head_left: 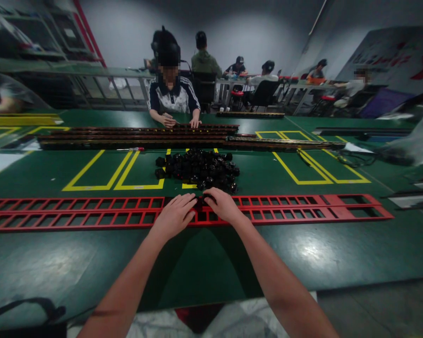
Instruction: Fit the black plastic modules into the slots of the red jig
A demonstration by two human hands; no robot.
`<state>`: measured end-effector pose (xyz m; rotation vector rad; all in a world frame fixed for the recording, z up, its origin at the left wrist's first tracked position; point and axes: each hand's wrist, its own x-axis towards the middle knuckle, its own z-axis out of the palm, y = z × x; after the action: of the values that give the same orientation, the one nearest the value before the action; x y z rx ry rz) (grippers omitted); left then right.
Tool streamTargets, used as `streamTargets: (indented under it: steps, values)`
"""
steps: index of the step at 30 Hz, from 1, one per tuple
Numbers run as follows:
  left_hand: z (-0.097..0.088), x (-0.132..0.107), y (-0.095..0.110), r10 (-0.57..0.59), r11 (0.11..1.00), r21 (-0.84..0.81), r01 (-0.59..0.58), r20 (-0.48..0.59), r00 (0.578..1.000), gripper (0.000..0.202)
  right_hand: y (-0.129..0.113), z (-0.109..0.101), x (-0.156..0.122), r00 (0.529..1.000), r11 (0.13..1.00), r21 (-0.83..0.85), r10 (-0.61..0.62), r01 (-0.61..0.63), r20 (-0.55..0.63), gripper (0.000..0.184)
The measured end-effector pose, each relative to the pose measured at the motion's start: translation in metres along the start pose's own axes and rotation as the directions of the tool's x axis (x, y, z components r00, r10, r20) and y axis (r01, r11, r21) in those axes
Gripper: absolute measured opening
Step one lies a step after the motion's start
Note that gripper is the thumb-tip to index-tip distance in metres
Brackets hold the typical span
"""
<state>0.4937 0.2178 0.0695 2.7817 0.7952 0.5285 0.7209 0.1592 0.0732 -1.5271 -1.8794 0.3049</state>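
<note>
A long red ladder-like frame (289,214) with two rows of rectangular openings lies across the green table in front of me. My left hand (174,216) rests over its middle, fingers stretched out and thumb apart, fingertips close to a small black part (199,203) in the frame. Opposite it, my right hand (221,204) curls its fingers and thumb round a black part, mostly hidden by the fingers. Just beyond my hands is a heap of shiny black parts (200,168). The exact contact at the fingertips is too small to make out.
Behind the heap lie long dark strips (137,138), with a red-handled screwdriver (136,149) before them. A person (172,94) opposite has both hands at the strips. Yellow tape outlines (91,188) mark the green table (102,263). Clear plastic (412,136) lies at right.
</note>
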Motion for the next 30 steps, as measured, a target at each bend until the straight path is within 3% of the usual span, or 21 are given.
streamTargets:
  steps: [7,12,17,23,30]
  values:
    - [0.004,0.004,0.001,-0.059,0.998,0.016,0.058,0.034,0.998,0.048,-0.001,-0.001,-0.001,0.999,0.999,0.002,0.044,-0.044,0.003,0.026]
    - [0.003,0.003,0.006,-0.047,0.998,0.044,0.046,0.041,0.998,0.048,-0.004,-0.002,-0.001,1.0,1.0,-0.019,0.004,-0.004,0.016,0.025]
    - [0.005,0.003,0.01,-0.119,0.989,0.089,0.116,0.019,0.993,0.048,-0.006,-0.005,-0.001,0.999,0.999,-0.041,-0.029,0.03,0.033,0.025]
    - [0.003,0.005,0.012,-0.125,0.984,0.132,0.117,0.05,0.991,0.05,-0.009,-0.008,-0.001,0.994,0.996,-0.069,-0.049,0.055,0.095,0.041]
    - [-0.003,0.005,0.018,-0.157,0.971,0.191,0.143,0.061,0.986,0.051,-0.009,-0.006,-0.001,0.998,0.998,-0.05,0.038,-0.036,0.049,0.036]
